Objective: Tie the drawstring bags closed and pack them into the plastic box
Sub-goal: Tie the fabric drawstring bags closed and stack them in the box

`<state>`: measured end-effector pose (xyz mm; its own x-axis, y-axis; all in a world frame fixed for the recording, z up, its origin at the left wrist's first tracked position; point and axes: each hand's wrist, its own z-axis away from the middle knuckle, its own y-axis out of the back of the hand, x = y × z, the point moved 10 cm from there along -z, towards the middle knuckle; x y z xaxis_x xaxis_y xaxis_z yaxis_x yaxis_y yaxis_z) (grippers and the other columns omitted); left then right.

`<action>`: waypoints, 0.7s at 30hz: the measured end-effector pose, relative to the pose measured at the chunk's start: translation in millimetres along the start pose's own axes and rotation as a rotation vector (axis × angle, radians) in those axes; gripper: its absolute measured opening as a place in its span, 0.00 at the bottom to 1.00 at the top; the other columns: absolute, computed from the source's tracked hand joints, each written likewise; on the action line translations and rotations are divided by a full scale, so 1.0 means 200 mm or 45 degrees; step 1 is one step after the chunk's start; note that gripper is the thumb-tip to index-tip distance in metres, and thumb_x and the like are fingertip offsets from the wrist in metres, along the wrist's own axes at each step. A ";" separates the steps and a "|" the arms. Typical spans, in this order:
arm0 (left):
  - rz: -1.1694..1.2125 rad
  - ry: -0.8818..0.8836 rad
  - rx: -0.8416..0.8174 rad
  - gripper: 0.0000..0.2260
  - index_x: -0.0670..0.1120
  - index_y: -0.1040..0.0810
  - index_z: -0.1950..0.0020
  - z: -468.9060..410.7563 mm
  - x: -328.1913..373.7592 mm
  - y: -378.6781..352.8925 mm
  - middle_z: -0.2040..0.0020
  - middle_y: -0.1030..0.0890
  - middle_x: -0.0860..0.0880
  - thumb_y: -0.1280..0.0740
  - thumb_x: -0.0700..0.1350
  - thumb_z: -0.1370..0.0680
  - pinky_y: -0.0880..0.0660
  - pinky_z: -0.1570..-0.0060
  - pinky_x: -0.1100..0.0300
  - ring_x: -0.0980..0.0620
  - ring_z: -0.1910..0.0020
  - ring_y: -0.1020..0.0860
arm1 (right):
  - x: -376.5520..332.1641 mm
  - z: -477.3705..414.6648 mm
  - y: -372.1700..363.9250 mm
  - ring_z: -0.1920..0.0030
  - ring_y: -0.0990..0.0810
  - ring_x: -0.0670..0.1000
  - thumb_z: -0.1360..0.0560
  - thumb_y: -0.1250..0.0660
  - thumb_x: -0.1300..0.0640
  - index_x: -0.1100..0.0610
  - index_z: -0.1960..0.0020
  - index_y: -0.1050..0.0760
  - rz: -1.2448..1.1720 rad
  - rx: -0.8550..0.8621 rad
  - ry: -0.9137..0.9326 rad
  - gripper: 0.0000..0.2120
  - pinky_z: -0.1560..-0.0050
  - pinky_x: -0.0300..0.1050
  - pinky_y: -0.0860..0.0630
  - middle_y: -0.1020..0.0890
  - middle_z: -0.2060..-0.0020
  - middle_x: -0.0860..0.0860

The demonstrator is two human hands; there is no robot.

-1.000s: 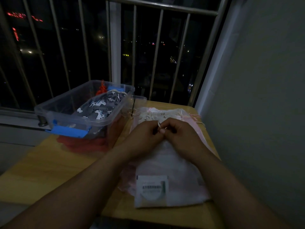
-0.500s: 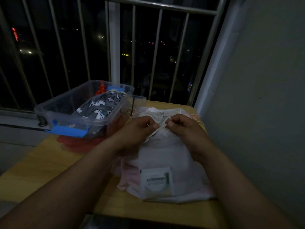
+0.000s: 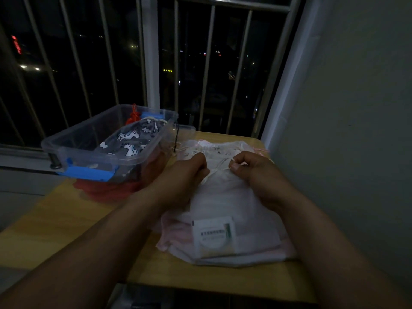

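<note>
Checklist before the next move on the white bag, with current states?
1. Grip of left hand on drawstring: ok.
2. Pinch of right hand on its other strand: ok.
3. Knot formed: cannot tell, too dim.
4. Support, white bag lying on table: ok.
5. Access, plastic box open, no lid on: ok.
6. Room beside unicorn bag in box: ok, left side looks free.

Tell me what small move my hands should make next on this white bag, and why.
Probably draw the hands apart to tighten the tie: left hand and right hand each pinch the drawstring over the white bag, which lies outside the plastic box.
</note>
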<state>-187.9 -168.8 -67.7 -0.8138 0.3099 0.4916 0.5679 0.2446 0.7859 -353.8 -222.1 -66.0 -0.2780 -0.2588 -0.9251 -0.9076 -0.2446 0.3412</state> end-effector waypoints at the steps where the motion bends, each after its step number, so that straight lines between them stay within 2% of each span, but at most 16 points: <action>1: -0.045 -0.012 -0.002 0.06 0.50 0.30 0.50 0.00 0.00 -0.01 0.60 0.25 0.52 0.37 0.50 0.15 0.30 0.61 0.52 0.47 0.60 0.25 | 0.01 0.00 0.00 0.56 0.22 0.46 0.21 0.29 0.56 0.51 0.58 0.19 -0.009 0.006 -0.019 0.07 0.54 0.42 0.28 0.17 0.58 0.46; 4: -0.071 -0.022 0.062 0.07 0.51 0.32 0.50 0.01 0.00 -0.02 0.59 0.24 0.50 0.39 0.52 0.15 0.27 0.60 0.48 0.43 0.60 0.24 | 0.01 0.00 0.00 0.55 0.22 0.47 0.21 0.30 0.55 0.51 0.58 0.20 0.005 0.057 -0.015 0.07 0.55 0.42 0.28 0.17 0.55 0.46; 7: -0.019 0.025 0.208 0.08 0.52 0.32 0.53 0.02 -0.01 0.00 0.61 0.24 0.51 0.38 0.51 0.16 0.25 0.58 0.45 0.45 0.61 0.25 | -0.03 0.01 0.01 0.56 0.22 0.45 0.19 0.33 0.51 0.49 0.54 0.20 0.130 0.084 0.031 0.06 0.57 0.42 0.27 0.17 0.53 0.44; 9: 0.026 0.109 0.280 0.08 0.49 0.30 0.54 0.02 -0.05 0.02 0.61 0.25 0.51 0.37 0.49 0.16 0.25 0.56 0.45 0.45 0.60 0.25 | -0.02 0.01 0.01 0.50 0.20 0.44 0.19 0.34 0.46 0.48 0.51 0.19 0.139 0.030 0.020 0.07 0.50 0.42 0.24 0.17 0.49 0.42; 11: 0.144 0.208 0.325 0.08 0.46 0.27 0.53 0.02 -0.09 0.05 0.60 0.23 0.50 0.35 0.47 0.16 0.25 0.56 0.48 0.47 0.60 0.24 | 0.01 0.01 -0.01 0.47 0.17 0.49 0.21 0.32 0.43 0.48 0.48 0.17 0.102 -0.058 -0.057 0.10 0.41 0.53 0.20 0.15 0.48 0.45; 13: 0.278 0.305 0.365 0.09 0.43 0.25 0.53 0.02 -0.10 0.07 0.60 0.21 0.49 0.36 0.47 0.16 0.27 0.57 0.52 0.51 0.61 0.24 | 0.05 0.01 -0.03 0.50 0.14 0.54 0.22 0.30 0.46 0.53 0.48 0.16 0.059 -0.146 -0.130 0.11 0.42 0.61 0.19 0.12 0.52 0.51; 15: 0.472 0.406 0.356 0.13 0.42 0.24 0.54 0.03 -0.13 0.06 0.61 0.21 0.47 0.37 0.49 0.15 0.28 0.57 0.53 0.53 0.62 0.25 | 0.07 0.01 -0.01 0.51 0.13 0.56 0.21 0.30 0.51 0.55 0.48 0.15 0.007 -0.112 -0.141 0.09 0.42 0.62 0.19 0.12 0.54 0.52; 16: 0.608 0.457 0.333 0.16 0.41 0.23 0.55 0.03 -0.14 0.04 0.62 0.21 0.46 0.37 0.53 0.16 0.26 0.56 0.52 0.50 0.63 0.23 | 0.08 0.00 0.01 0.51 0.13 0.57 0.21 0.30 0.53 0.55 0.48 0.15 -0.044 -0.055 -0.145 0.08 0.43 0.63 0.19 0.12 0.54 0.52; 17: 0.749 0.500 0.290 0.21 0.41 0.23 0.54 0.04 -0.14 0.02 0.62 0.20 0.42 0.37 0.59 0.17 0.23 0.55 0.48 0.46 0.63 0.21 | 0.09 -0.02 0.03 0.51 0.13 0.58 0.21 0.30 0.55 0.56 0.49 0.15 -0.104 0.013 -0.152 0.07 0.43 0.64 0.19 0.12 0.54 0.53; 19: 0.969 0.579 0.167 0.30 0.42 0.18 0.48 0.05 -0.14 -0.05 0.55 0.16 0.38 0.38 0.69 0.22 0.20 0.47 0.37 0.38 0.56 0.15 | 0.11 -0.03 0.07 0.50 0.13 0.59 0.21 0.30 0.56 0.55 0.49 0.15 -0.234 0.124 -0.191 0.06 0.43 0.63 0.18 0.12 0.54 0.54; 21: 1.114 0.607 0.037 0.25 0.45 0.16 0.43 0.09 -0.07 -0.10 0.49 0.13 0.42 0.36 0.65 0.20 0.21 0.40 0.37 0.40 0.49 0.14 | 0.14 -0.03 0.08 0.48 0.14 0.58 0.21 0.30 0.58 0.54 0.46 0.16 -0.384 0.187 -0.250 0.06 0.44 0.58 0.17 0.12 0.51 0.54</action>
<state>-185.0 -162.3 -96.9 -0.0683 -0.0076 0.9976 0.9890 0.1308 0.0687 -373.3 -239.5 -85.4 -0.0336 -0.0080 -0.9994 -0.9892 -0.1422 0.0344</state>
